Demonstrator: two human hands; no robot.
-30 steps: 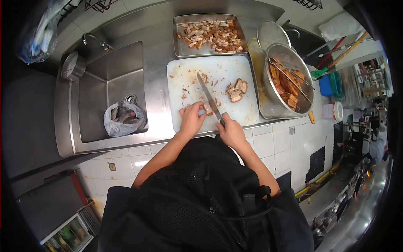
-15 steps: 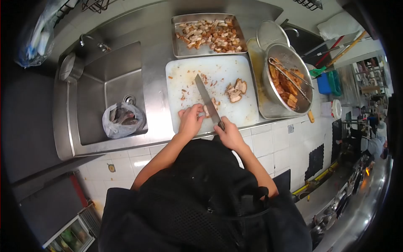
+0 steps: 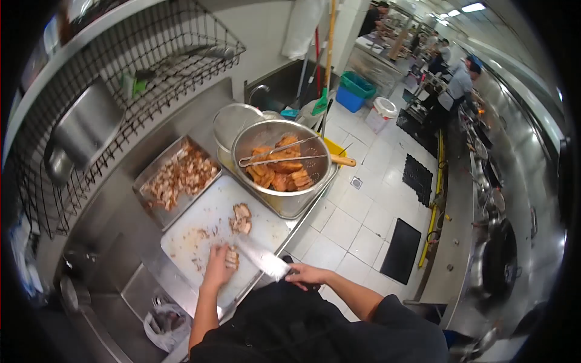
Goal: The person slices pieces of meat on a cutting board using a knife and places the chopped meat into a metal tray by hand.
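Note:
My left hand point(image 3: 218, 267) rests on the white cutting board point(image 3: 181, 245), its fingers closed around a small piece of cooked meat point(image 3: 232, 258). In my right hand point(image 3: 307, 275) is the dark handle of a broad knife point(image 3: 263, 256). Its blade lies turned flat-side up over the board's near right part, tip toward the meat. Beyond the blade sits a bigger sliced chunk of meat point(image 3: 241, 219). Brown crumbs are scattered across the board. At the board's far left a metal tray point(image 3: 143, 187) holds many chopped meat pieces.
A steel colander point(image 3: 241, 142) with large browned meat pieces and tongs point(image 3: 281, 160) stands beyond the board. A sink point(image 3: 136, 290) with a plastic bag point(image 3: 166, 327) is at left. Overhead hangs a wire rack point(image 3: 163, 66). Other people work far right.
My view has swung to the right, bringing the aisle and other workers into sight. The knife has gone from edge-down beside my left hand to tilted flat, farther right.

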